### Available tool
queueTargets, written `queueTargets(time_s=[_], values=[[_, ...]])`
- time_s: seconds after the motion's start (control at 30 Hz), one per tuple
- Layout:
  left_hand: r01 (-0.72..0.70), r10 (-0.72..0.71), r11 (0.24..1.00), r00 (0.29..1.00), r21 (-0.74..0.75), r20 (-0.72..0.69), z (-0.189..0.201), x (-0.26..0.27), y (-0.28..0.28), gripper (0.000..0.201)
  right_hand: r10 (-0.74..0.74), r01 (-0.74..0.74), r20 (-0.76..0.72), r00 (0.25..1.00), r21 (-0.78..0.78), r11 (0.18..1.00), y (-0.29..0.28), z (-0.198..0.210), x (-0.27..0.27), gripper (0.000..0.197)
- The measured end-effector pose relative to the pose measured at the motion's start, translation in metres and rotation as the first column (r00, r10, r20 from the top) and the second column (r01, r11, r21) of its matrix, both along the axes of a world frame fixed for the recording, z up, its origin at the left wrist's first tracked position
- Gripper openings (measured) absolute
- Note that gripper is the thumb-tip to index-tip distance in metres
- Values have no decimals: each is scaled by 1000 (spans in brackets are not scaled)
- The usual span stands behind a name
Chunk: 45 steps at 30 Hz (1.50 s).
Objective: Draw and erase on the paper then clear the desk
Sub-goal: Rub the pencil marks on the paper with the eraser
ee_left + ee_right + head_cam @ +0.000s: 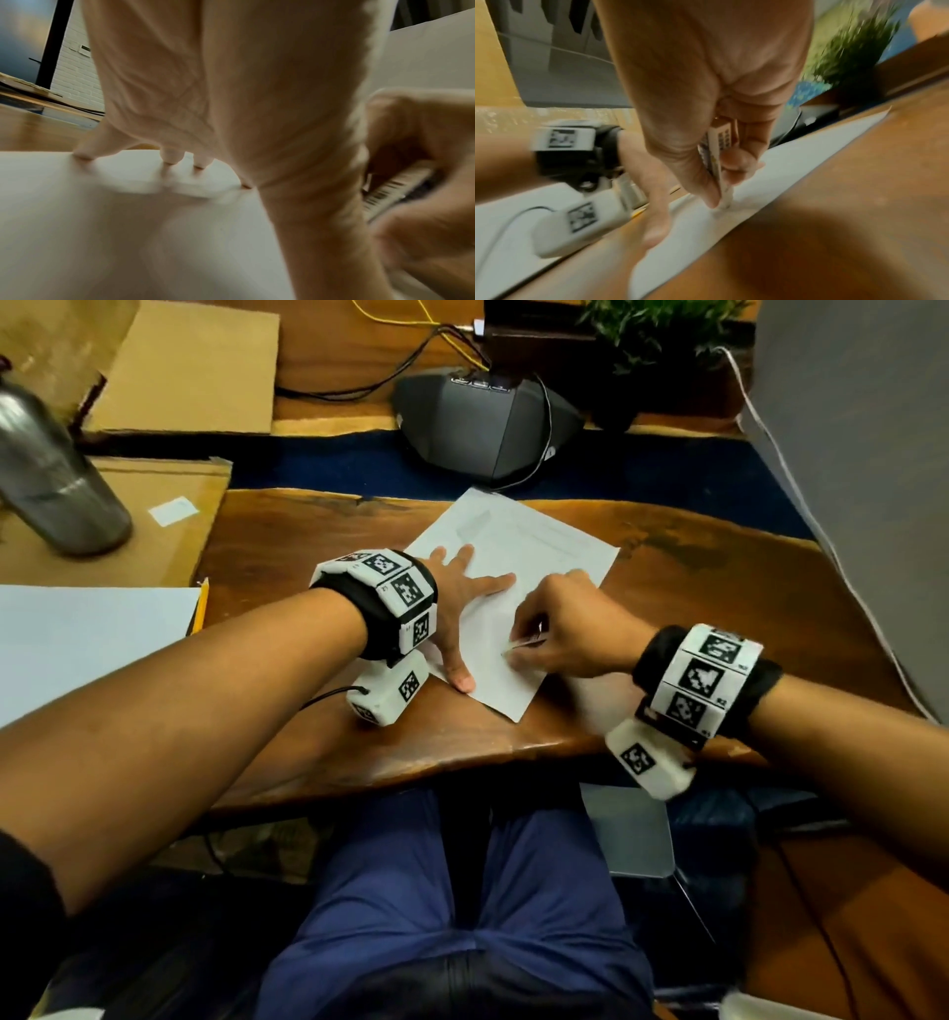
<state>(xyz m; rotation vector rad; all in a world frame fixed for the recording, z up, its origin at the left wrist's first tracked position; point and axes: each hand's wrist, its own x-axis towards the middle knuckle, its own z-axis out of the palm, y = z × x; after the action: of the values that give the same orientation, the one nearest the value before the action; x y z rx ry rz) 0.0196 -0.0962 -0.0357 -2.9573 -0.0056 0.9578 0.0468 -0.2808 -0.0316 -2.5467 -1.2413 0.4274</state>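
A white sheet of paper (518, 541) lies at an angle on the wooden desk (719, 608). My left hand (459, 608) rests flat on the sheet's left part, fingers spread and straight; the left wrist view shows its fingertips (172, 159) pressing on the paper (102, 223). My right hand (529, 634) grips a white eraser (524, 643) in a printed sleeve. In the right wrist view the eraser (718, 154) is pinched between thumb and fingers, its tip touching the paper (770, 182) near the front edge. The eraser (390, 194) is blurred in the left wrist view.
A yellow pencil (202, 606) lies beside a white sheet stack (92, 639) at the left. A metal bottle (56, 469) stands on cardboard at the far left. A grey conference phone (488, 428) with cables and a plant (657, 325) sit behind the paper.
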Motion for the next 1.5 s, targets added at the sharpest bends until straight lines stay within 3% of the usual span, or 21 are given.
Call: queueTargets(time_s=[0.17, 0.3, 0.47, 0.6, 0.73, 0.9, 1.03, 1.17, 1.33, 1.43, 1.5], values=[[-3, 3, 1000, 1000, -1, -13, 0, 0, 0, 155, -200, 198, 47, 979, 47, 979, -11, 8, 35, 12], [-2, 2, 1000, 1000, 6, -17, -1, 0, 1, 154, 34, -34, -4, 999, -11, 999, -3, 1, -3, 12], [0, 0, 1000, 999, 18, -34, 5, 1, -3, 159, -175, 173, 52, 983, 48, 984, -6, 7, 34, 13], [79, -80, 995, 997, 55, 7, 3, 1, -1, 153, 47, -46, 11, 999, -22, 999, 4, 3, 2, 13], [155, -156, 987, 987, 30, 33, 6, 3, -6, 151, -158, 156, 60, 986, 42, 987, -1, 7, 36, 13], [126, -124, 989, 992, -82, 36, 1, 0, 2, 152, 55, -55, -9, 998, -30, 998, 8, 0, 3, 12], [129, -127, 985, 992, -111, 28, 1, -2, 1, 149, -157, 155, 62, 986, 41, 987, 1, 5, 37, 13], [146, -145, 982, 989, -115, 24, -2, -1, 7, 149, 34, -34, 4, 999, -31, 999, 10, 0, 6, 13], [135, -134, 985, 991, -109, 16, -3, -1, 11, 148, -145, 143, 86, 986, 29, 989, 8, 4, 35, 14], [133, -132, 986, 991, -103, 12, -4, -1, 12, 149, 7, -6, 24, 1000, -23, 1000, 14, -1, 3, 12], [139, -139, 985, 990, -103, 13, -4, 0, 12, 148, 0, 0, -3, 1000, -42, 999, 13, 1, 8, 12]])
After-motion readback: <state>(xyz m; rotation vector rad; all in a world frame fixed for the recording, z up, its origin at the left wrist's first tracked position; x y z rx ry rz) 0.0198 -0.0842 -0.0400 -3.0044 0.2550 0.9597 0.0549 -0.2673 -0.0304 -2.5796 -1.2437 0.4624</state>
